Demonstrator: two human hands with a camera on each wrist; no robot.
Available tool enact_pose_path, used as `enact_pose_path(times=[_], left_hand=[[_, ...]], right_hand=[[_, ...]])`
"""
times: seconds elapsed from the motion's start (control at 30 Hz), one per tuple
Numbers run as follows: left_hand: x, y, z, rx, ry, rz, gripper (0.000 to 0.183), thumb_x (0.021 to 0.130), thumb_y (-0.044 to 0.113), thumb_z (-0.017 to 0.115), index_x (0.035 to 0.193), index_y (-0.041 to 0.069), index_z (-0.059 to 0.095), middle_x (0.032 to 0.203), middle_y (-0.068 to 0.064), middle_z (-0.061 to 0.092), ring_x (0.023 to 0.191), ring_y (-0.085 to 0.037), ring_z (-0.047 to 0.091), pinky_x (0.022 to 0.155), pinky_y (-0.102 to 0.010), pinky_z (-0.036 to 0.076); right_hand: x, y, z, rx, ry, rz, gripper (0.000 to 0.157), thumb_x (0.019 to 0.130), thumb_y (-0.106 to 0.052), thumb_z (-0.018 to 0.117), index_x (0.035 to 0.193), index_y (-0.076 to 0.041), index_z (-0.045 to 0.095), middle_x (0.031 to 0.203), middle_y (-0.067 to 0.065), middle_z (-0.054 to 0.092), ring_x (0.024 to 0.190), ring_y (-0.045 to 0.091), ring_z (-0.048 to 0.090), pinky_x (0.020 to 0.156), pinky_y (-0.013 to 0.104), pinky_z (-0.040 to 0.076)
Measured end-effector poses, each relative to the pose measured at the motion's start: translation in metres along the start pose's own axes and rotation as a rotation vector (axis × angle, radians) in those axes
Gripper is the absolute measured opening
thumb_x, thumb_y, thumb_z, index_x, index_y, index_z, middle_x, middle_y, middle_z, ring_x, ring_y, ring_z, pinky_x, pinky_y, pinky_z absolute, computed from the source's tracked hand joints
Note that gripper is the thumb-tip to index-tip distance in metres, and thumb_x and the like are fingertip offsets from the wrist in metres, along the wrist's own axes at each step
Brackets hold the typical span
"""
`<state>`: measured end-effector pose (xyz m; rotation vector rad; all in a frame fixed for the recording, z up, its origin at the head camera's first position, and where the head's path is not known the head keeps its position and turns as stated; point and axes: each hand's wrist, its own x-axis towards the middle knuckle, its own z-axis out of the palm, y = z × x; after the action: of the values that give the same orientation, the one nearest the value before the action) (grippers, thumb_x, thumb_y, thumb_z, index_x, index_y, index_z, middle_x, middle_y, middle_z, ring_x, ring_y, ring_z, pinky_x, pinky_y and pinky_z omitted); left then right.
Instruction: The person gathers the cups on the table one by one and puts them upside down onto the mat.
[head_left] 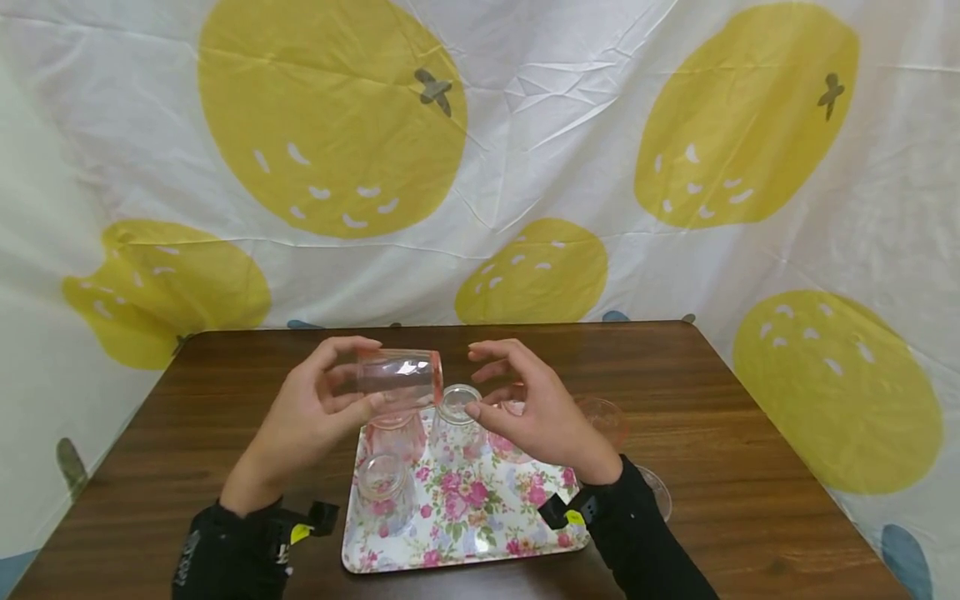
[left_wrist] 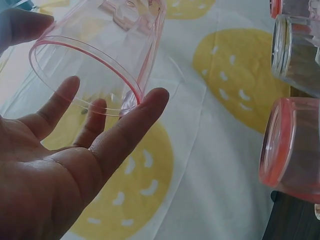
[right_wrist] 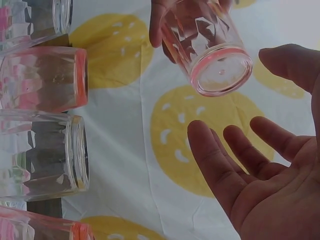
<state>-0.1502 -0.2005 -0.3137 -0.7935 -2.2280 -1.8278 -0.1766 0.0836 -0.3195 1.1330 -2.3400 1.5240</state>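
My left hand [head_left: 303, 408] holds a pink-tinted glass tumbler [head_left: 401, 382] on its side above the tray, thumb and fingers around its open end. In the left wrist view the rim of this tumbler [left_wrist: 85, 75] faces the palm. Its thick pink base [right_wrist: 222, 72] points toward my right hand [head_left: 536, 408], which is apart from it, fingers loosely bent and holding nothing. Below, on a floral tray [head_left: 465, 533], stand upside-down tumblers: a clear one [head_left: 384, 496] at front left, a pink one [head_left: 393, 437] behind it, another clear one [head_left: 457, 417] at the back.
A further pink tumbler [head_left: 506, 446] on the tray is partly hidden by my right hand. Right of the tray, a pink glass [head_left: 603, 417] and a clear glass [head_left: 658, 492] stand on the brown wooden table [head_left: 735, 500], partly behind my right arm. A lemon-print cloth [head_left: 540, 183] hangs behind.
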Motion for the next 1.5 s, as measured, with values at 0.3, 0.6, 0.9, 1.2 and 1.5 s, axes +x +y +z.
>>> enact_pose_path(times=[0.3, 0.6, 0.9, 1.2, 1.5], left_hand=[[0.003, -0.003, 0.008, -0.039, -0.049, -0.008, 0.048, 0.09, -0.006, 0.063, 0.135, -0.003, 0.044, 0.129, -0.02, 0.049, 0.105, -0.031, 0.062, 0.072, -0.033, 0.064], [0.005, -0.005, 0.013, -0.056, -0.05, 0.015, 0.049, 0.089, -0.007, 0.065, 0.134, -0.003, 0.045, 0.129, -0.017, 0.049, 0.11, -0.032, 0.058, 0.075, -0.026, 0.062], [0.009, -0.008, 0.023, -0.08, -0.022, 0.048, 0.052, 0.086, -0.01, 0.066, 0.133, -0.003, 0.045, 0.135, -0.015, 0.046, 0.114, -0.033, 0.056, 0.081, -0.023, 0.06], [0.011, -0.008, 0.031, -0.107, -0.018, 0.086, 0.052, 0.084, -0.015, 0.064, 0.131, -0.008, 0.045, 0.131, -0.019, 0.047, 0.112, -0.032, 0.058, 0.085, -0.021, 0.058], [0.013, -0.01, 0.036, -0.088, -0.024, 0.115, 0.049, 0.086, -0.013, 0.063, 0.131, -0.009, 0.045, 0.129, -0.025, 0.049, 0.11, -0.034, 0.057, 0.084, -0.022, 0.058]], right_hand=[[-0.001, -0.001, 0.002, 0.018, -0.001, -0.001, 0.059, 0.087, -0.006, 0.074, 0.14, -0.01, 0.048, 0.132, 0.012, 0.054, 0.11, 0.023, 0.057, 0.085, 0.045, 0.059], [0.001, -0.002, 0.003, 0.026, -0.006, 0.001, 0.058, 0.087, -0.006, 0.074, 0.139, -0.009, 0.049, 0.132, 0.012, 0.054, 0.11, 0.029, 0.057, 0.087, 0.047, 0.059], [0.001, -0.004, 0.002, 0.059, -0.008, -0.005, 0.061, 0.086, -0.001, 0.073, 0.141, -0.008, 0.047, 0.133, 0.014, 0.054, 0.11, 0.027, 0.058, 0.084, 0.051, 0.059], [0.0, -0.003, 0.0, 0.07, -0.003, 0.001, 0.06, 0.086, 0.0, 0.073, 0.14, -0.008, 0.048, 0.128, 0.013, 0.057, 0.108, 0.023, 0.058, 0.084, 0.048, 0.06], [0.0, -0.003, -0.001, 0.065, 0.003, 0.002, 0.056, 0.087, -0.002, 0.073, 0.138, -0.007, 0.05, 0.127, 0.014, 0.056, 0.107, 0.022, 0.059, 0.085, 0.044, 0.06]])
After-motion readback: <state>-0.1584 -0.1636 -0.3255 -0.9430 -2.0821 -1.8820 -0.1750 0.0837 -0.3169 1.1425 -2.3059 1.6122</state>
